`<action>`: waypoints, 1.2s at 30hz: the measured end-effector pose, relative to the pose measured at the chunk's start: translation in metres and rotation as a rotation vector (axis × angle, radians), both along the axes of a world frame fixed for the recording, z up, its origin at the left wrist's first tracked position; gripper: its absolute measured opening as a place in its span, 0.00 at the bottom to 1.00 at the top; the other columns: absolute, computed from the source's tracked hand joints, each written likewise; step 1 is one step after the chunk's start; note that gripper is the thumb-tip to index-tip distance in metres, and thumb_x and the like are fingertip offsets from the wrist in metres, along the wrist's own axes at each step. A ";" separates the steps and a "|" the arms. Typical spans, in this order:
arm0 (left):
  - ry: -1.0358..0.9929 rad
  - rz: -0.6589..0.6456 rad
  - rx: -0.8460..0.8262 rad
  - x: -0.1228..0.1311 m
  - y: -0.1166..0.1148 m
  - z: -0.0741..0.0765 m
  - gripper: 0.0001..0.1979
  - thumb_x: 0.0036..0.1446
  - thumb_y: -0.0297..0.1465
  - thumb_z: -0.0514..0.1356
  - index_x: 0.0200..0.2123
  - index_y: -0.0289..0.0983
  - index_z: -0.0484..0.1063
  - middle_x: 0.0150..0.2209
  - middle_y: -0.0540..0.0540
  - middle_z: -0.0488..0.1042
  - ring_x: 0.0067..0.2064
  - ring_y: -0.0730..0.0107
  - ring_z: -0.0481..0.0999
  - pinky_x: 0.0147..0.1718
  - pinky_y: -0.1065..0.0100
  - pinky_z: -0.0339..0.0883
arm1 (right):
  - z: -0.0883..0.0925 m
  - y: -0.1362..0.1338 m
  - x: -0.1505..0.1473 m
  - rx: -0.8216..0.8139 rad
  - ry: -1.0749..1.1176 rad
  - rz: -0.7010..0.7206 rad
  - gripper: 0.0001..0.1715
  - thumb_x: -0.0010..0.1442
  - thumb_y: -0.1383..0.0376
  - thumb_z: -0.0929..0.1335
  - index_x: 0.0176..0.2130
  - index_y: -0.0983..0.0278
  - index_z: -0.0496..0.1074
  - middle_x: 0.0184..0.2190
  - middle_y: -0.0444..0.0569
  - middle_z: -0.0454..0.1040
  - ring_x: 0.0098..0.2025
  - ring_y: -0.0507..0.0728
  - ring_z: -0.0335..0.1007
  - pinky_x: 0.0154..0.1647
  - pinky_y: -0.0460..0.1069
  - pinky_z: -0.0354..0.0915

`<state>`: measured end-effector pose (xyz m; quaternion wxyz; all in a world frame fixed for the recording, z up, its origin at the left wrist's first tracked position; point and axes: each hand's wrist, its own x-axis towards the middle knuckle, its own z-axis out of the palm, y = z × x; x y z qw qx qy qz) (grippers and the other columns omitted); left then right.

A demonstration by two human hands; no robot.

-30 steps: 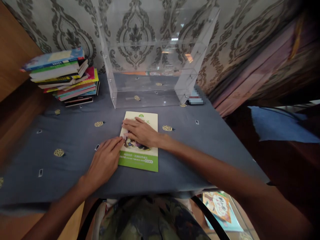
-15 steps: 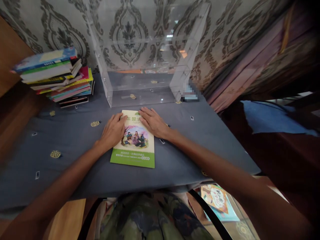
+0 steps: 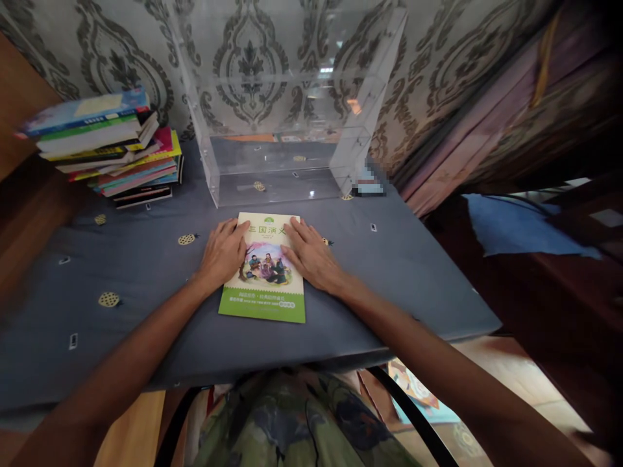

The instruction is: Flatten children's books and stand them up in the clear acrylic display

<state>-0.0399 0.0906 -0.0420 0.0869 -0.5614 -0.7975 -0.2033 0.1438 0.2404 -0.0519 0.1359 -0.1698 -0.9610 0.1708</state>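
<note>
A thin green-and-cream book [image 3: 265, 285] with a picture on its cover lies flat on the grey-blue cloth [image 3: 146, 305] in front of me. My left hand [image 3: 222, 253] rests on the book's left edge, fingers stretched out flat. On the right edge lies my right hand [image 3: 311, 254], fingers also flat and together. Neither hand grips the book. Just behind the book stands a clear acrylic shelf box [image 3: 287, 110], open towards me.
A stack of several books [image 3: 107, 146] sits at the back left of the table. Patterned wallpaper rises behind the box. Another book [image 3: 418, 389] lies on the floor at the right, below the table edge. A blue cloth [image 3: 520, 224] lies at right.
A second ago my right hand covered the cover and my left lay beside the book. Both hands have moved to its two side edges, the right one sliding down a little since.
</note>
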 end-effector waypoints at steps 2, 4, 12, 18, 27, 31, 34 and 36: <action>-0.006 -0.006 0.003 -0.001 0.000 0.000 0.21 0.65 0.26 0.49 0.58 0.33 0.71 0.55 0.36 0.74 0.58 0.53 0.68 0.54 0.51 0.66 | 0.001 0.001 0.000 0.001 0.001 0.005 0.35 0.71 0.51 0.55 0.68 0.67 0.57 0.71 0.62 0.52 0.73 0.70 0.45 0.69 0.69 0.52; -0.011 -0.006 0.004 -0.001 0.000 0.000 0.21 0.65 0.26 0.49 0.58 0.34 0.72 0.55 0.37 0.74 0.58 0.53 0.69 0.54 0.51 0.66 | 0.002 0.001 0.000 0.004 -0.011 -0.001 0.35 0.71 0.51 0.55 0.68 0.69 0.58 0.71 0.63 0.52 0.73 0.70 0.45 0.69 0.69 0.52; -0.045 -0.014 0.007 -0.003 0.001 -0.001 0.22 0.65 0.25 0.48 0.58 0.32 0.72 0.55 0.36 0.74 0.58 0.51 0.69 0.55 0.50 0.65 | 0.001 0.001 -0.001 0.031 -0.009 -0.008 0.35 0.71 0.52 0.56 0.67 0.69 0.59 0.70 0.62 0.54 0.72 0.70 0.47 0.70 0.66 0.52; -0.093 -0.037 0.072 -0.008 0.003 -0.006 0.22 0.63 0.26 0.49 0.55 0.32 0.74 0.54 0.36 0.76 0.57 0.52 0.71 0.58 0.50 0.64 | -0.007 0.006 -0.003 0.042 0.048 0.005 0.34 0.71 0.51 0.56 0.67 0.66 0.60 0.70 0.60 0.56 0.71 0.70 0.49 0.69 0.68 0.54; -0.480 -0.024 0.223 -0.015 0.004 -0.002 0.23 0.55 0.24 0.56 0.54 0.33 0.76 0.46 0.40 0.80 0.52 0.52 0.76 0.58 0.52 0.64 | -0.009 0.008 -0.004 0.017 0.081 0.038 0.33 0.71 0.51 0.56 0.66 0.65 0.60 0.69 0.61 0.57 0.71 0.72 0.49 0.68 0.69 0.54; -0.947 -0.084 0.452 -0.015 0.006 -0.004 0.24 0.51 0.22 0.59 0.53 0.35 0.75 0.48 0.42 0.80 0.55 0.56 0.76 0.59 0.56 0.64 | -0.008 0.007 -0.005 -0.001 0.095 0.031 0.33 0.71 0.51 0.56 0.66 0.66 0.60 0.68 0.61 0.57 0.71 0.72 0.49 0.68 0.69 0.54; -1.237 0.030 0.560 -0.012 0.008 -0.004 0.23 0.49 0.22 0.61 0.50 0.35 0.75 0.52 0.40 0.78 0.56 0.56 0.75 0.58 0.57 0.66 | -0.006 0.006 -0.006 -0.013 0.078 0.020 0.34 0.70 0.53 0.56 0.65 0.70 0.60 0.69 0.64 0.56 0.71 0.73 0.49 0.69 0.68 0.53; -1.398 0.101 0.536 -0.009 0.009 -0.002 0.20 0.50 0.23 0.62 0.48 0.34 0.74 0.49 0.39 0.80 0.54 0.54 0.78 0.55 0.55 0.69 | -0.004 0.005 -0.007 -0.026 0.079 0.029 0.34 0.70 0.53 0.56 0.65 0.70 0.60 0.69 0.64 0.56 0.71 0.72 0.48 0.69 0.68 0.52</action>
